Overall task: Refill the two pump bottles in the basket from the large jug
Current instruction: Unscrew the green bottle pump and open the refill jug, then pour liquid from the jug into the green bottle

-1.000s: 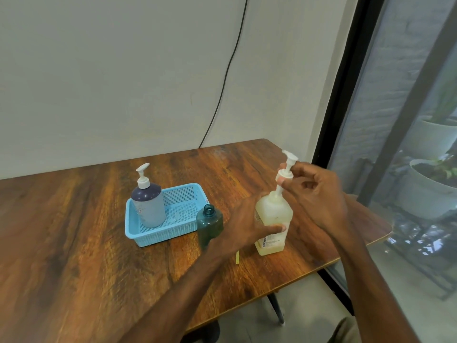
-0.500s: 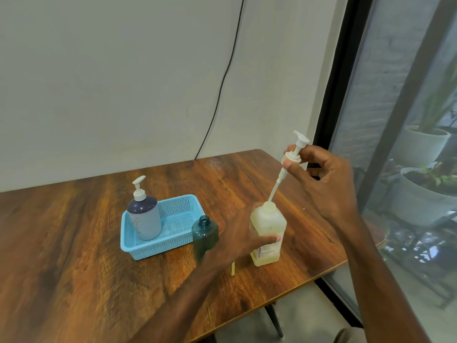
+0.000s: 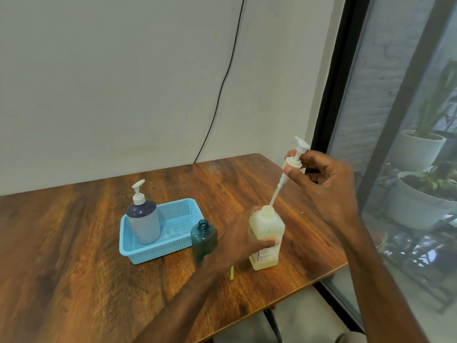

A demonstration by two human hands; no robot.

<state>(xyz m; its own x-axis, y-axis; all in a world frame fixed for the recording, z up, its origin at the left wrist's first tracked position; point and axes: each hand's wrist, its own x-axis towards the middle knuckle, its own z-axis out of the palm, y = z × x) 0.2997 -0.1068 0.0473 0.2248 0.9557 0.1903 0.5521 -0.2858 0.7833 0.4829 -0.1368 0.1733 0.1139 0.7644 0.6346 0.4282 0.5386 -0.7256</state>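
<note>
The brown wooden table point(image 3: 74, 243), with its heavily streaked grain, stands against the wall. A light blue perforated plastic basket point(image 3: 158, 253) sits near the middle of it. Just beside the basket's right end stands a dark teal plastic bottle point(image 3: 204, 240), its neck uncapped. Near that, toward the table's right edge, a pale yellow translucent plastic jug point(image 3: 268, 233) stands upright. A small yellow stick point(image 3: 232, 273) lies on the wood in front, between bottle and jug.

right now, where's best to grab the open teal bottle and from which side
Wrap a hand round the straight, round body of the teal bottle, below the shoulder, coming from the near side. It stands upright with a narrow, open neck. The basket sits close on its left, and the left hand holding the jug crowds its right.
</note>
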